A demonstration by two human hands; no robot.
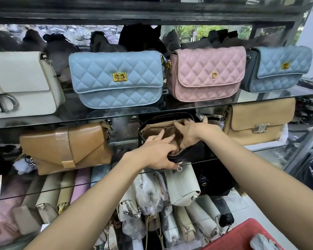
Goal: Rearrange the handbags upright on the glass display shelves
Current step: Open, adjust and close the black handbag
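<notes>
Two hands were busy at a black bag [186, 154] that stood on the middle glass shelf [242, 154], near its front edge. The bag's zip was open, and its tan inside showed. The left hand [155, 154] gripped the near rim of the bag; some of its fingers [163, 137] reached inside, and its thumb was hidden under the hand. The right hand [190, 134] had its fingers curled over the far rim, with the tips dipping in. Much of the bag was hidden behind both hands, so its shape was hard to make out.

On that same shelf, a brown bag [65, 148] stood toward the left end and a tan bag [258, 121] toward the right end.

On the top glass shelf [278, 97], four bags stood in a row. A white bag [22, 83] was cut off at the left edge of the view. Next came a light blue quilted bag [116, 78], a pink quilted bag [208, 73], and a darker blue quilted bag [280, 69] at the right end. Dark things behind them were too blurry to tell.

Below, many pale bags [182, 186] were packed close together, some in clear wrap. A red thing [242, 237] was cut off at the bottom right corner.
</notes>
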